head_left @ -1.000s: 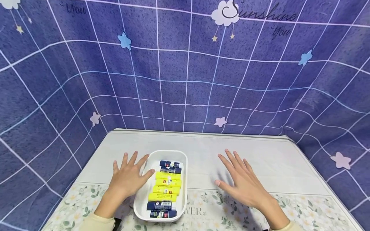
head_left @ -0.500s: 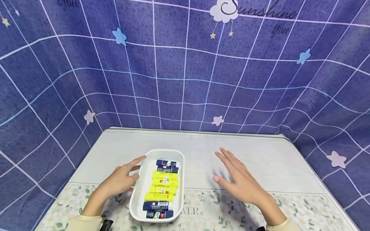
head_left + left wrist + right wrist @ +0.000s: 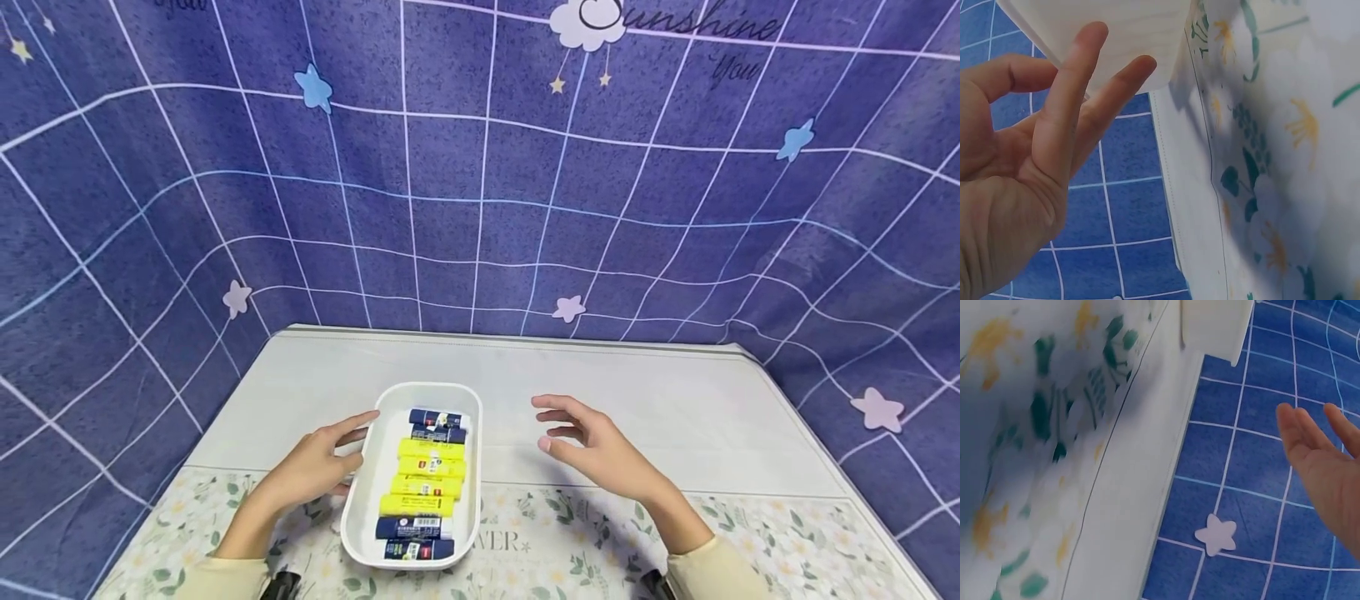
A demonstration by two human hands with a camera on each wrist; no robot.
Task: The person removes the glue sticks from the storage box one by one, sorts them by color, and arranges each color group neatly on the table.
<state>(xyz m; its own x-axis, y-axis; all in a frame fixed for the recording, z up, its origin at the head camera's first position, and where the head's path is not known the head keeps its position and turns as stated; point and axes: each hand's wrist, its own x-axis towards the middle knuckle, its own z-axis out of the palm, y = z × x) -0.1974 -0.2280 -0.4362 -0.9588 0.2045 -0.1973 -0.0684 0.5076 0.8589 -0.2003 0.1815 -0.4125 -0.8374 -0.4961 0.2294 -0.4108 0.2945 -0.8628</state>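
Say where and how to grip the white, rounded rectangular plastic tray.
The tray is probably best held by its rim, midway along both long sides: left hand from the left, right hand from the right. Those sides are nearly parallel and face the hands. Yellow cylinders and navy cylinders lie inside, so keep it level.

Head view fwd & down over table [image 3: 637,383], L/R wrist views close-up, tilted, tray [image 3: 384,450] in all 3
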